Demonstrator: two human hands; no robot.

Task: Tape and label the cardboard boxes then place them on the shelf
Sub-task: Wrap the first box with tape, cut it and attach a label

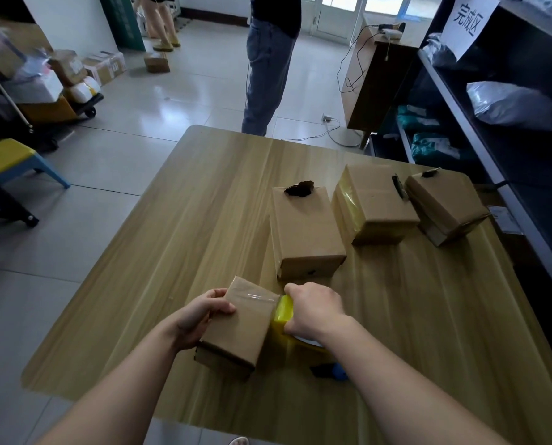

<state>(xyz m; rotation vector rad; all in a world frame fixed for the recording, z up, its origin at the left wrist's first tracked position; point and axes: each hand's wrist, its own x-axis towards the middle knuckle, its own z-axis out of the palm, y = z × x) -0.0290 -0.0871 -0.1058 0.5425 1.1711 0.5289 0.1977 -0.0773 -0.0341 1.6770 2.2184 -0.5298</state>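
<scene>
- The step in hand, as I read it, is sealing the small cardboard box (236,329). A clear tape strip (258,297) lies across its far top end and runs straight into the yellow tape roll (282,313).
- My left hand (201,319) grips the box by its left side, thumb on top and fingers curled under. The box is tipped up and, as far as I can tell, held just off the bench (172,236).
- My right hand (313,308) is closed round the tape roll, knuckles up. It sits hard against the box's right side.
- To do this well I would hold the left grip firm so the box cannot twist. I'd draw the roll down over the right edge with the strip taut, then press it flat before tearing.
- The risk I see is a crease or bubble, since the strip already shows a glossy ripple. A slack pull would leave the flap loose.
- The box is above the near edge of the bench, a little left of its middle and between my two hands.
- Three more boxes stand toward the far right corner: the middle box (303,232), the taped box (376,203) and the corner box (445,207).
- The shelf (478,144) runs along the right side, well apart from the held box.
</scene>
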